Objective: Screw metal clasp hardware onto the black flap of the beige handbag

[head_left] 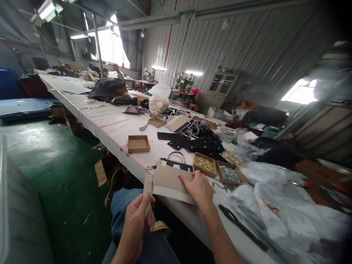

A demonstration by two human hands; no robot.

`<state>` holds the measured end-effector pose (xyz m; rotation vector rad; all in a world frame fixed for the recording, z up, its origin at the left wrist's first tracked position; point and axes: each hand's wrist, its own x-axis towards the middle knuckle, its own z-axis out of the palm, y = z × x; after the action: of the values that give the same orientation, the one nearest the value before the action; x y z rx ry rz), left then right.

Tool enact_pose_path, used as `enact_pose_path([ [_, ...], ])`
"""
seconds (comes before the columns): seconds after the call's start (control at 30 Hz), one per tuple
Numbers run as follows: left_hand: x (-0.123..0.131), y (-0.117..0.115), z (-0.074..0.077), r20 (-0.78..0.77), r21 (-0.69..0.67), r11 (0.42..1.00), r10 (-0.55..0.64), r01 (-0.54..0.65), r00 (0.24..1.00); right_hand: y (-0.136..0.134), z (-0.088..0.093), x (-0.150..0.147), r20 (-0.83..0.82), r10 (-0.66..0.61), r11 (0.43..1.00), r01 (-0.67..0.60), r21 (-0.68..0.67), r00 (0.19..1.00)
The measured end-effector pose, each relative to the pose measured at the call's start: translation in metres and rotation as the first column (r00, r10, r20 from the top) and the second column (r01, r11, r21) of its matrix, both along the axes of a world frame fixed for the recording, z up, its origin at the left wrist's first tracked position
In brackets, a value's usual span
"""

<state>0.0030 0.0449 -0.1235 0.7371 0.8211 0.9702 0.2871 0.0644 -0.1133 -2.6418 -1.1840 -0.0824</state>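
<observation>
My left hand is closed in a pinch around a pale strip, which stands upright beside the panel's left edge. A flat beige panel lies at the table's near edge, with a black band and small white patches along its far side. My right hand rests on the panel's right part, thumb spread from the other fingers. Just beyond the panel sits a ring-shaped handle. A small metal-ended strap pokes out at its left. Below my left hand is a yellowish curved object, partly hidden.
Right of the panel stand a box of gold-coloured studs and a box of silver-coloured pieces. An open cardboard box sits left, black perforated pieces farther back. Plastic bags and a black-handled tool lie right.
</observation>
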Motion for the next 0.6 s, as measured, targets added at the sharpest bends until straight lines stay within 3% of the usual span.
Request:
enact_pose_path([
  [0.2, 0.015, -0.002, -0.003, -0.001, 0.042, 0.989, -0.141, 0.14, 0.99, 0.018, 0.0, -0.028, -0.012, -0.003, 0.999, 0.003, -0.039, 1.0],
  [0.43, 0.021, -0.007, -0.013, -0.033, 0.038, 0.977, -0.209, 0.21, 0.977, 0.013, -0.005, -0.015, -0.109, 0.006, 1.0, -0.007, -0.013, 0.994],
  [0.47, 0.021, -0.006, -0.013, -0.054, 0.051, 0.972, -0.228, 0.231, 0.972, 0.007, -0.003, -0.012, -0.101, 0.03, 0.999, -0.028, 0.024, 0.994],
  [0.53, 0.019, -0.003, -0.012, -0.108, 0.082, 0.958, -0.266, 0.275, 0.958, -0.008, 0.003, -0.004, -0.102, 0.13, 0.97, -0.105, 0.221, 0.986],
  [0.6, 0.02, 0.0, -0.01, -0.159, 0.11, 0.949, -0.277, 0.296, 0.947, -0.026, 0.01, -0.002, -0.245, 0.314, 0.876, -0.18, 0.448, 0.917],
])
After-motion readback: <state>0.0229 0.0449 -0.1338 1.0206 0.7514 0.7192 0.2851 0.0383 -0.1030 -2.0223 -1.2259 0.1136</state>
